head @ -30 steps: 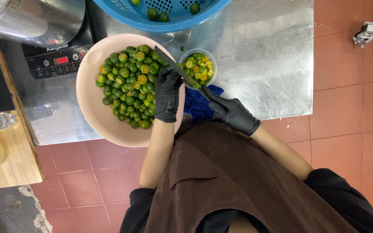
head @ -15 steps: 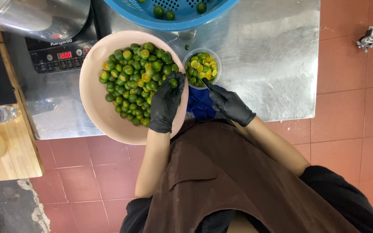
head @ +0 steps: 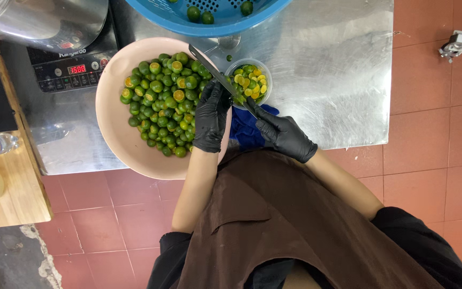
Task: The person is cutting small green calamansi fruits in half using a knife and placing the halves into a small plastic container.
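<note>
Hands in black gloves meet over the gap between the pink bowl [head: 114, 134] of small green limes and the clear cup [head: 249, 83] of cut halves. Compared with half a second earlier, the left hand [head: 211, 119] has risen from the bowl's edge, pinching one lime [head: 238, 99] at the cup's near rim; the right hand [head: 284, 135] grips the knife [head: 217, 77], its blade now laid across that fruit, so a cut appears underway on the steel table [head: 327, 69].

Head camera, straight down, near metal table [head: 327, 80]
</note>
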